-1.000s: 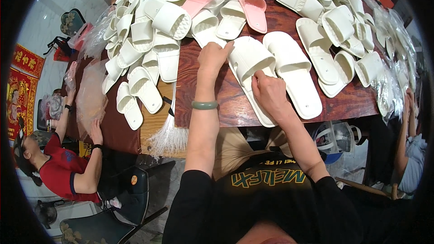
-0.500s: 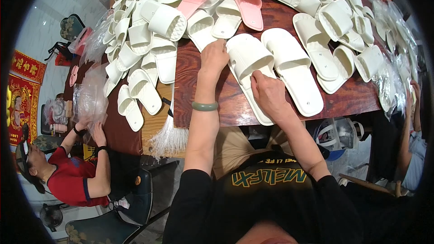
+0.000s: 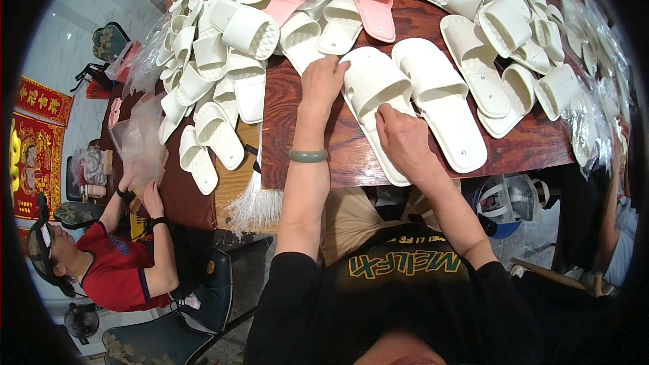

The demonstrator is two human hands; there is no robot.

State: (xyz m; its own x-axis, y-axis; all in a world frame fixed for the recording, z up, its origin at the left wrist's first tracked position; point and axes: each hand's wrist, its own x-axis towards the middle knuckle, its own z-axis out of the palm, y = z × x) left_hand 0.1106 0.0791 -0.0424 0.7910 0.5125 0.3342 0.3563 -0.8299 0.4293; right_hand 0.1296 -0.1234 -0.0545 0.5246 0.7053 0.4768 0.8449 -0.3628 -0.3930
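Observation:
A pair of white slippers lies side by side before me, the left slipper (image 3: 368, 67) and the right slipper (image 3: 439, 105), toes pointing away. My right hand (image 3: 404, 136) is closed with its fingertips on the left slipper, just below its strap opening. At that same slipper's left edge, near the toe, my left hand (image 3: 321, 84) is curled, the thumb touching the side. Its other fingertips are partly hidden. A green bangle (image 3: 308, 156) circles my left wrist. Beyond my left hand lie a white slipper (image 3: 300, 39) and a pink slipper (image 3: 371, 8).
Heaped white slippers (image 3: 247, 30) cover the far and left side of the reddish wooden table (image 3: 324, 152). More slippers (image 3: 473, 67) lie to the right, beside clear plastic bags (image 3: 587, 118). A co-worker in red (image 3: 125, 263) handles a plastic bag (image 3: 138, 142) at left.
My left thumb has spread slightly toward the slipper's edge; my right hand stays nearly in place. The co-worker at left has moved their hands and the plastic bag.

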